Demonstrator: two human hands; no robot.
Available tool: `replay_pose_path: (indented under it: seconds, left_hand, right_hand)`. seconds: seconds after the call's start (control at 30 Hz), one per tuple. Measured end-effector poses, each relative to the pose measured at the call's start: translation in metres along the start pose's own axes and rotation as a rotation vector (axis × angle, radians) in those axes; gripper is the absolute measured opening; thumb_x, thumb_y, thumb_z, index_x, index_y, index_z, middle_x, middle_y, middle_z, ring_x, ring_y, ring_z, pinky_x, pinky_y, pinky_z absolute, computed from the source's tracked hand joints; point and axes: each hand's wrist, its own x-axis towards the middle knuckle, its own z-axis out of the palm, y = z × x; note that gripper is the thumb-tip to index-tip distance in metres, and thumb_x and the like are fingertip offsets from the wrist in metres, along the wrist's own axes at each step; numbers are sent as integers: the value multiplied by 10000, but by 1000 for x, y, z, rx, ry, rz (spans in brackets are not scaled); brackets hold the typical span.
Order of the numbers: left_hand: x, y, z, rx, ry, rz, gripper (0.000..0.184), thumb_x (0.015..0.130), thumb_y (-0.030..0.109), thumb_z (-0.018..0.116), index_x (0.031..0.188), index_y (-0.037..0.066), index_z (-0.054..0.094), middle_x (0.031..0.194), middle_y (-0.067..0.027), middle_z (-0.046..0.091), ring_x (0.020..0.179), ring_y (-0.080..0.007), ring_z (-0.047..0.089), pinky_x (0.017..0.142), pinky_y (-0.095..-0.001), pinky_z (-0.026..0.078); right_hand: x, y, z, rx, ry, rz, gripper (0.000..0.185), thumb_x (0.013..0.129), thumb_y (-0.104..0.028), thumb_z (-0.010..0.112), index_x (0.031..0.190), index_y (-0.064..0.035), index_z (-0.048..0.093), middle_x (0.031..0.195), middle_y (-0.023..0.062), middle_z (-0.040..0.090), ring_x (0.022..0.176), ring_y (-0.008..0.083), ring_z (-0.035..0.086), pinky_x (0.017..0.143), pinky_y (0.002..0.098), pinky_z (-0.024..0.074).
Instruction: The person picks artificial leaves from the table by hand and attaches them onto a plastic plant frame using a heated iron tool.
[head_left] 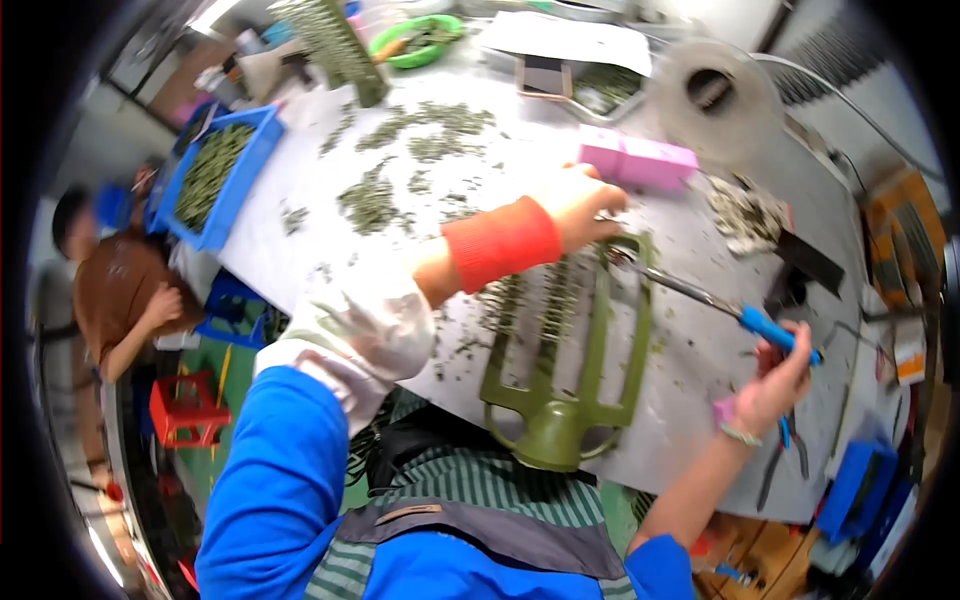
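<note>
Through the head camera I see my right hand (775, 388) grasping a long tool with a bright blue handle (765, 328) and a thin metal shaft, fingers wrapped on the grip. The shaft slants toward the far end of a dull green moulded frame (552, 420), apparently plastic, with long parallel bars and a cup-shaped collar. That frame lies near the front edge of the pale table (285, 240), its collar pointing at my body. My left hand (585, 205), above a bright red cuff (503, 243), hovers at the far end with bent fingers; I cannot tell whether it grips anything, nor whether the shaft's tip touches the frame.

I judge the frame light and fairly stiff, its bars likely to flex a little if pressed mid-length. The thick collar looks the surest hold, with the outer bars second. The smooth surface could slide on the tabletop. The feathery green sprigs (553, 310) beside the bars look soft and easily bent, so I would pinch them by their stems. As for the tool, the blue handle is the safe place to hold; the bare shaft may be slick.

A pink rectangular block (640, 160) sits just beyond my left fingers.
</note>
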Motion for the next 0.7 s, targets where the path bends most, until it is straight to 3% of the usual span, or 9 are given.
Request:
replay_pose_path:
  seconds: [0.1, 0.17, 0.27, 0.33, 0.4, 0.47, 0.53, 0.6, 0.7]
  left_hand:
    - [-3, -34, -35, -265, 62, -202, 267, 865, 295, 648, 996, 64, 663, 936, -115, 684, 873, -234, 654, 805, -349, 504]
    - [-16, -84, -67, -48, 121, -358, 209, 859, 243, 634, 984, 82, 684, 908, -100, 690, 837, -217, 667, 786, -330, 517]
    - [-55, -168, -93, 229, 25, -663, 215, 814, 245, 657, 958, 90, 695, 907, -95, 692, 841, -223, 668, 799, -329, 514]
    - [-77, -199, -99, 169, 21, -798, 207, 800, 242, 673, 938, 91, 700, 905, -107, 692, 862, -227, 663, 809, -340, 507]
    - [-93, -216, -88, 75, 69, -787, 234, 772, 269, 710, 925, 92, 695, 838, -111, 683, 820, -242, 653, 782, -347, 505]
    - [-106, -225, -70, 198, 131, -816, 279, 737, 294, 748, 918, 91, 684, 791, -109, 661, 763, -250, 635, 741, -348, 502]
    - [-110, -226, -62, 193, 143, -844, 307, 710, 295, 777, 914, 91, 673, 775, -98, 636, 720, -216, 607, 704, -335, 493]
    - [-115, -230, -59, -70, 169, -888, 281, 706, 265, 782, 905, 98, 677, 774, -75, 635, 710, -171, 595, 692, -317, 489]
    - [-125, -231, -58, -143, 209, -818, 284, 707, 260, 785, 893, 75, 675, 734, -45, 631, 692, -144, 584, 696, -297, 488]
  right_hand:
    - [-4, -5, 0, 57, -7, 41, 253, 868, -295, 640, 817, -48, 622, 651, 12, 582, 521, 76, 542, 508, 194, 454]
    - [-5, -6, 0, 59, -10, 38, 252, 864, -298, 644, 812, -52, 618, 648, 9, 579, 521, 73, 539, 507, 191, 448]
    - [-7, -7, 0, 49, -22, 32, 256, 859, -310, 646, 809, -61, 613, 639, 1, 571, 520, 70, 536, 507, 188, 439]
    - [-8, -9, 2, 36, -11, 42, 262, 858, -316, 644, 811, -61, 611, 630, -4, 562, 516, 69, 535, 511, 183, 432]
    - [-9, -9, 1, 30, -4, 40, 266, 859, -320, 643, 812, -60, 609, 627, -3, 557, 519, 67, 531, 513, 181, 428]
    - [-10, -9, 1, 21, 1, 38, 270, 859, -324, 642, 813, -60, 607, 625, -2, 553, 522, 66, 528, 514, 179, 424]
    - [-11, -10, 2, 20, 16, 30, 277, 861, -328, 640, 810, -59, 604, 626, 3, 549, 527, 64, 518, 511, 178, 418]
    - [-12, -11, 3, 20, 17, 35, 280, 860, -332, 641, 810, -58, 604, 627, 4, 547, 528, 63, 515, 511, 178, 417]
    - [-11, -10, 2, 29, 14, 46, 285, 857, -335, 645, 809, -57, 604, 631, 5, 549, 527, 63, 513, 510, 178, 417]
